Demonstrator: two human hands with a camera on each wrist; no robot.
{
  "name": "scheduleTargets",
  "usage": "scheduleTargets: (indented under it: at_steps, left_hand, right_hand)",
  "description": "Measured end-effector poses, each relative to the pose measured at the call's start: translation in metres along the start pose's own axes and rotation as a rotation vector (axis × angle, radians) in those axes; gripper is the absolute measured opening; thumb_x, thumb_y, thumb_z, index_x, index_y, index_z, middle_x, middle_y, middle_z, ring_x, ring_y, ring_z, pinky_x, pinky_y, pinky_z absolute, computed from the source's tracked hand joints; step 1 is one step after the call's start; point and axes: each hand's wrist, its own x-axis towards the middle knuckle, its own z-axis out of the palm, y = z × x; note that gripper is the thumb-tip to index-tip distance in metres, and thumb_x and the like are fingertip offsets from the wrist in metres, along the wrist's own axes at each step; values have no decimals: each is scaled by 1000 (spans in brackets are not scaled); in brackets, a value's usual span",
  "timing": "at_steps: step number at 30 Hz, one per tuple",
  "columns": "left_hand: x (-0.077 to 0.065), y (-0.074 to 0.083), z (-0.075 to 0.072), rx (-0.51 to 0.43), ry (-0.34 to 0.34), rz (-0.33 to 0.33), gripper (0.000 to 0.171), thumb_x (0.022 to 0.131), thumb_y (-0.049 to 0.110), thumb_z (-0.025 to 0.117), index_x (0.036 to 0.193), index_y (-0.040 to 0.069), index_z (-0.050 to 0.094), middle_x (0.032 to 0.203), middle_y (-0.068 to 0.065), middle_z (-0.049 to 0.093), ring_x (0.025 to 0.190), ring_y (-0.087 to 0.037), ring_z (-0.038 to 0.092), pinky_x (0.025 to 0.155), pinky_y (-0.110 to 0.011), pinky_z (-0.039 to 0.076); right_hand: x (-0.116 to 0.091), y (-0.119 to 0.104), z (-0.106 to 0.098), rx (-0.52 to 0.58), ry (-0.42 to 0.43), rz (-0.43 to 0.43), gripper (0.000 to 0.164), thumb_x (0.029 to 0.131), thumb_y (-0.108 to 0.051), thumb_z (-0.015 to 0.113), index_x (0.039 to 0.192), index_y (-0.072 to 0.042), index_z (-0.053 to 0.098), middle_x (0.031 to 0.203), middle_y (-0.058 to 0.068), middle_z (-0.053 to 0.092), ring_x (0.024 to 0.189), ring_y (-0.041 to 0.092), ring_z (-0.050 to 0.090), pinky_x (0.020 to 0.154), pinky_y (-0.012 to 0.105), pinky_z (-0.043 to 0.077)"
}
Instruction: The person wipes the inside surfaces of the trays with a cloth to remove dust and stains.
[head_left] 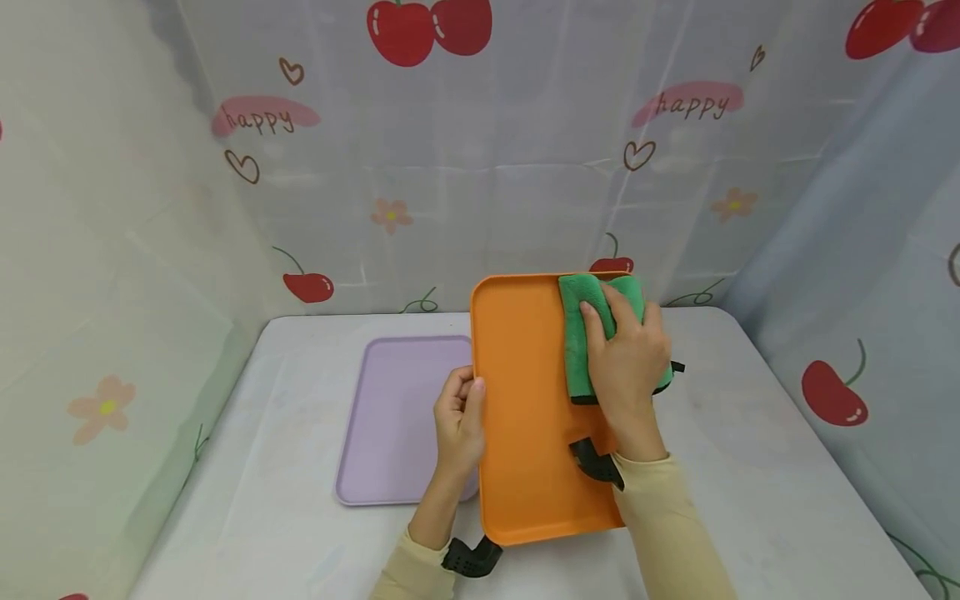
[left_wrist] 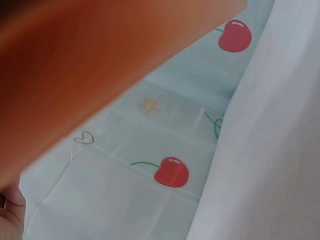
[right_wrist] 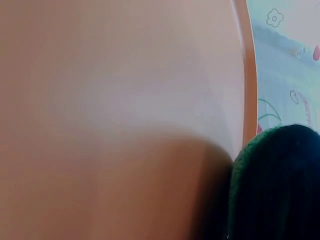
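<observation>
An orange tray is held up at a tilt above the table, its inner side facing the head camera. My left hand grips its left rim, thumb in front. Folded against the tray's upper right part is a green cloth with dark edging. My right hand holds this cloth, its fingers bent into the fabric and pressing it on the tray. In the right wrist view, the cloth lies by the tray's rim; that hand is hidden there. The left wrist view has the tray blurred and close.
A light purple tray lies flat on the white table, left of the orange one and partly behind my left hand. Patterned curtains with cherries enclose the table's back and sides. Black straps sit at both wrists.
</observation>
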Motion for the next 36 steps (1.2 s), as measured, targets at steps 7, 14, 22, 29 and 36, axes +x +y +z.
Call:
scheduleTargets:
  at_steps: [7,14,22,29,36]
  left_hand:
    - [-2,-3,3,28,-8,11,16,100,-1,46,103,-12,56,61,-17,44,59,-2,38,51,-17,33]
    - [-3,-4,6,61,-4,23,12,99,-3,47,100,-11,56,60,-12,40,57,-1,35,50,-18,30]
    - [-4,-5,7,40,-15,3,14,100,-1,46,102,-9,58,60,-7,40,57,-2,35,50,-19,31]
    - [-3,-6,7,24,-25,20,14,100,-3,45,101,-11,56,59,-9,36,56,-2,33,49,-21,29]
    - [-4,-6,7,21,-19,1,14,100,-1,46,100,-12,54,60,-10,37,57,-2,33,50,-19,29]
  right_hand:
    - [-7,-18,7,-7,-40,-41,31,90,-34,70,115,-16,71,85,23,57,65,36,49,53,50,40]
    - [-15,-39,12,-31,-62,-127,32,90,-36,69,115,-16,71,83,20,57,63,33,50,51,47,38]
    - [-28,-60,19,-35,-78,-226,31,88,-35,73,113,-16,71,81,16,58,65,29,53,48,38,35]
    - [-29,-59,21,-22,-82,-215,31,87,-33,74,113,-16,71,82,16,58,65,29,53,48,38,35]
    - [-28,-56,20,-11,-84,-205,32,87,-33,74,114,-17,72,81,16,58,63,29,53,48,38,35]
